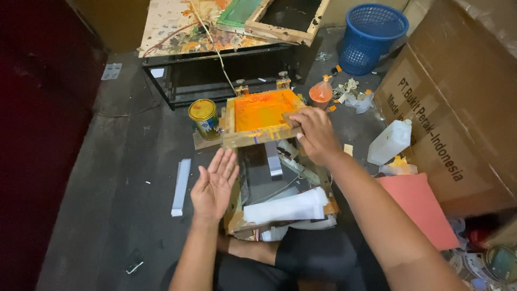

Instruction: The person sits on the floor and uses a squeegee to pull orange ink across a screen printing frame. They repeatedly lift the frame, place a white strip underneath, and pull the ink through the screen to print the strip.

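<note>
The left hand [214, 186] is hanging flat and open, palm up, holding nothing, just below the frame [261, 117]. The right hand [315, 132] is curling its fingers over the frame's right near corner. The frame (orange inside) is tilting up, long side running left-right. A can [204, 118] is sitting just left; open floor [118, 178] is lying farther left.

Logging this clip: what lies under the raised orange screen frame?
Under the orange screen frame a dark glass plate with a grey strip shows; white paper strips lie nearer. The frame covers the plate's far end.
</note>
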